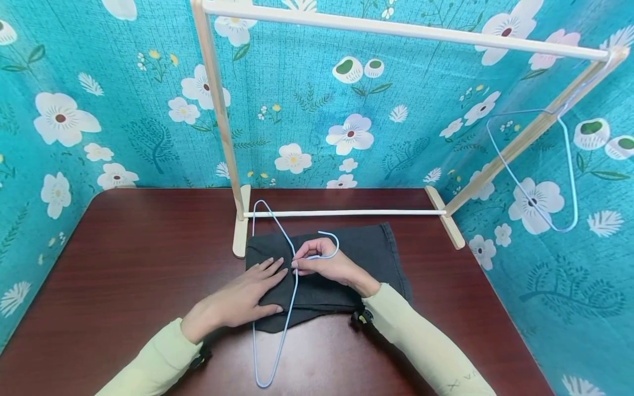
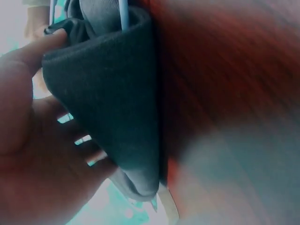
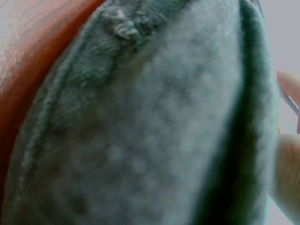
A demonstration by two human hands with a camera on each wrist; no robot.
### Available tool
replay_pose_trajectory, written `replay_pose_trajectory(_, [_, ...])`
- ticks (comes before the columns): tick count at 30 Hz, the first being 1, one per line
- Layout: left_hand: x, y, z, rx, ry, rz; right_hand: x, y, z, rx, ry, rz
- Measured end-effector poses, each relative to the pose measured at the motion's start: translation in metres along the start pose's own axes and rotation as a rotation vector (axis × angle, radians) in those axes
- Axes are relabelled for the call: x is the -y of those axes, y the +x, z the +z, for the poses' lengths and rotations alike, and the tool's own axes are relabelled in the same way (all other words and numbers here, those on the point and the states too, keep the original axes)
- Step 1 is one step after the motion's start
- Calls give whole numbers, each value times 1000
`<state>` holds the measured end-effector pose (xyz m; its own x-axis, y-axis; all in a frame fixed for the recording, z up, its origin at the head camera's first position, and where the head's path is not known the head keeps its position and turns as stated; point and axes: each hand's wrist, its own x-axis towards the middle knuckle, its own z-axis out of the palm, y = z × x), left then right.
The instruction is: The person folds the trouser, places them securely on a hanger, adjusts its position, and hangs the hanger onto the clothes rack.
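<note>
A folded dark grey cloth garment [image 1: 371, 247] lies on the table, its kind not clear. A light-blue wire hanger [image 1: 264, 385] lies across its left part, with the hook to the right. The hanger's long left bar runs beneath the folded cloth. My left hand [image 1: 247, 297] rests on that folded part with fingers spread. In the left wrist view, the thumb touches the cloth edge [image 2: 108, 93] near the hanger wire [image 2: 123, 14]. My right hand [image 1: 329, 265] pinches the hanger near its neck. Blurred cloth [image 3: 154, 126] fills most of the right wrist view.
A wooden rack with a white top rail [image 1: 396, 26] and lower rail [image 1: 346, 213] stands behind the garment on the dark red table [image 1: 124, 264]. Another blue hanger [image 1: 569, 165] hangs at its right end. Floral cloth [image 1: 297, 110] surrounds the table's back and sides.
</note>
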<state>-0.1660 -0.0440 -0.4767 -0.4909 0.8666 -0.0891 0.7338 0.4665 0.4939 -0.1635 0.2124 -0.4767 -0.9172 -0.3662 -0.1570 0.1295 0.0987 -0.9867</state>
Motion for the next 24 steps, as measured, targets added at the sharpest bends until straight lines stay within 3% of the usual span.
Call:
replay_pose_trajectory(5, [-7, 2, 6, 49, 77, -36, 1, 0, 1, 4, -18, -4])
replay_pose_trajectory(14, [-13, 4, 22, 46, 185, -87, 0, 0, 0, 2, -30, -12])
replay_pose_trajectory(20, [-13, 2, 33, 20, 188, -92, 0, 1, 2, -2, -37, 0])
replay_pose_trajectory(24, [-14, 1, 28, 27, 114, -79, 0, 1, 3, 1, -37, -1])
